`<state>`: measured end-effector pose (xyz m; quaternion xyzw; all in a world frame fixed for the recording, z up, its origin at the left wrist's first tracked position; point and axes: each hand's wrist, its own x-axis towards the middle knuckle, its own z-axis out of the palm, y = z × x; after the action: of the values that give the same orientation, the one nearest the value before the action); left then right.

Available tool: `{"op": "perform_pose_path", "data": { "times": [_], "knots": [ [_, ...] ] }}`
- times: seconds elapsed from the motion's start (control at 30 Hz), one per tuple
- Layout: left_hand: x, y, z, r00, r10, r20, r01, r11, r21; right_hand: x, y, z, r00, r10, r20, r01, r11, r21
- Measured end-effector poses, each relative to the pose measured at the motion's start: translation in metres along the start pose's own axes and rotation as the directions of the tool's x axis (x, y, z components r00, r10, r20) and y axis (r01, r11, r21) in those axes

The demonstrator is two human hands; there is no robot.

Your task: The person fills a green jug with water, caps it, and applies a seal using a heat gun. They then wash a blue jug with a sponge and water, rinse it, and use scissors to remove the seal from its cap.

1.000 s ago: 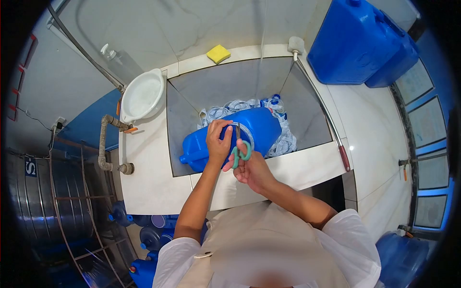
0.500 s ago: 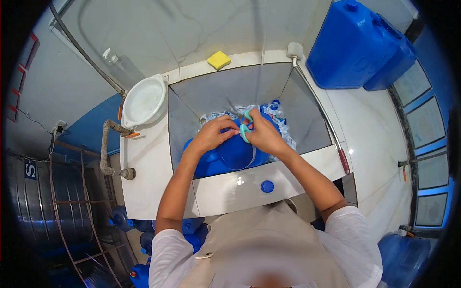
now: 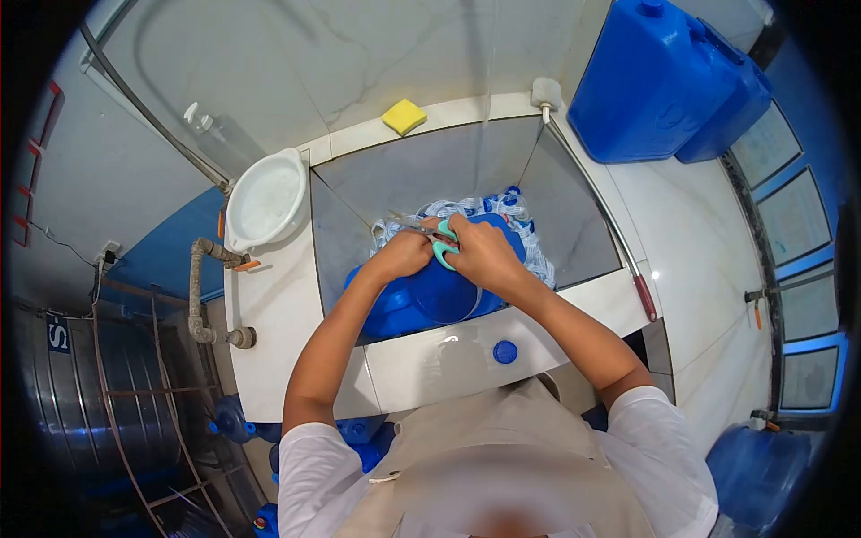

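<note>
My right hand (image 3: pixel 487 255) is closed around the mint-green handles of a pair of scissors (image 3: pixel 443 254). Its blades point left, over the back of my left hand (image 3: pixel 404 255). The fingers of my left hand are curled in beside the blades, and what they pinch is hidden. Both hands are above a large blue container (image 3: pixel 439 296) lying in the grey basin (image 3: pixel 350 170). Behind and to the right of it are bunched white-and-blue printed strips (image 3: pixel 536 254). A round blue cap (image 3: pixel 505 352) rests on the basin's front ledge.
A white plastic bowl (image 3: pixel 265 199) stands on the left ledge near a pipe (image 3: pixel 195 287). On the back ledge sits a yellow sponge (image 3: pixel 404 117). A long-handled brush (image 3: pixel 596 202) leans along the right side, and blue jerrycans (image 3: pixel 637 90) stand at the back right.
The scissors have turned from pointing up and away to pointing left across my left hand. My right hand has shifted slightly left, and my left fingers have curled in more.
</note>
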<state>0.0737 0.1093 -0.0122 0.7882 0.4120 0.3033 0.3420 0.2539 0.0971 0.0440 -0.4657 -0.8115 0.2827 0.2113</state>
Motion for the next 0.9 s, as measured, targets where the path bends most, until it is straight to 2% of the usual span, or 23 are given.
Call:
{"op": "perform_pose_path", "data": {
  "times": [0.03,0.1,0.13,0.2,0.23,0.3,0.33,0.4,0.43,0.47,0.5,0.53,0.57,0.6,0.63,0.67,0.7,0.73,0.77,0.83,0.9],
  "knots": [
    [0.002,-0.002,0.001,1.000,0.001,-0.002,-0.001,1.000,-0.002,0.000,0.001,0.001,1.000,0.000,0.001,0.000,1.000,-0.002],
    [0.006,-0.009,0.003,0.993,-0.120,-0.003,0.120,0.993,-0.003,0.001,0.005,0.005,0.996,-0.076,-0.049,0.076,0.997,-0.004],
    [0.008,-0.024,0.008,0.993,-0.120,-0.005,0.120,0.993,-0.005,0.001,0.006,0.004,0.996,-0.077,-0.047,0.076,0.997,-0.006],
    [0.010,-0.053,0.015,0.951,-0.298,-0.088,0.289,0.952,-0.099,0.002,0.008,-0.001,1.000,0.001,0.010,-0.001,1.000,0.028],
    [0.006,-0.062,0.017,0.951,-0.298,-0.089,0.289,0.952,-0.099,0.002,0.008,-0.002,1.000,0.000,0.011,0.000,1.000,0.027],
    [-0.005,-0.081,0.021,0.845,-0.455,-0.282,0.510,0.845,0.164,0.001,0.009,-0.004,1.000,0.016,-0.001,-0.016,0.994,0.106],
    [-0.007,-0.099,0.020,0.847,-0.447,-0.287,0.504,0.847,0.169,0.004,0.010,-0.004,1.000,0.011,-0.009,-0.010,0.994,0.105],
    [-0.024,-0.121,0.025,0.634,-0.662,-0.399,0.664,0.731,-0.157,-0.001,0.013,0.004,0.998,-0.048,-0.037,0.053,0.987,0.155],
    [-0.029,-0.122,0.026,0.626,-0.668,-0.402,0.670,0.725,-0.162,-0.001,0.015,0.004,0.998,-0.051,-0.028,0.055,0.986,0.158],
    [-0.033,-0.122,0.024,0.535,-0.792,-0.295,0.522,0.584,-0.622,0.001,0.016,0.003,1.000,-0.025,-0.013,0.027,0.983,0.183],
    [-0.037,-0.110,0.019,0.493,-0.860,-0.130,0.254,0.285,-0.924,0.002,0.016,0.002,1.000,0.004,0.002,-0.004,0.978,0.208],
    [-0.038,-0.077,0.007,0.517,-0.853,-0.078,0.131,0.169,-0.977,0.003,0.018,0.003,1.000,0.026,0.009,-0.027,0.976,0.218],
    [-0.049,-0.073,0.002,0.514,-0.854,-0.081,0.128,0.170,-0.977,0.004,0.023,0.004,1.000,0.022,0.011,-0.024,0.975,0.220],
    [-0.066,-0.073,-0.006,0.722,-0.687,-0.082,0.151,0.271,-0.951,0.005,0.028,0.006,1.000,0.028,0.011,-0.030,0.965,0.260],
    [-0.081,-0.066,-0.008,0.878,-0.475,-0.053,0.145,0.371,-0.917,0.005,0.027,0.005,0.999,0.035,0.013,-0.037,0.953,0.299],
    [-0.093,-0.057,-0.001,0.875,-0.481,-0.055,0.146,0.370,-0.917,0.005,0.027,0.004,0.998,0.056,0.031,-0.062,0.961,0.269],
    [-0.100,-0.037,0.005,0.833,-0.550,-0.063,0.334,0.590,-0.735,0.006,0.027,0.001,0.998,0.053,0.034,-0.060,0.961,0.272],
    [-0.106,-0.021,0.012,0.788,-0.608,-0.095,0.503,0.726,-0.470,0.007,0.028,-0.001,0.998,0.049,0.032,-0.055,0.972,0.228],
    [-0.112,-0.012,0.020,0.789,-0.607,-0.095,0.503,0.727,-0.467,0.007,0.028,-0.004,0.999,0.048,0.027,-0.052,0.981,0.184],
    [-0.126,0.003,0.040,0.818,-0.534,-0.213,0.518,0.846,-0.129,0.006,0.017,-0.007,0.998,0.044,0.038,-0.049,0.987,0.152],
    [-0.158,-0.017,0.081,0.864,-0.493,-0.107,0.491,0.870,-0.048,0.005,0.017,-0.003,0.998,0.037,0.052,-0.043,0.991,0.123]
  ]
}}
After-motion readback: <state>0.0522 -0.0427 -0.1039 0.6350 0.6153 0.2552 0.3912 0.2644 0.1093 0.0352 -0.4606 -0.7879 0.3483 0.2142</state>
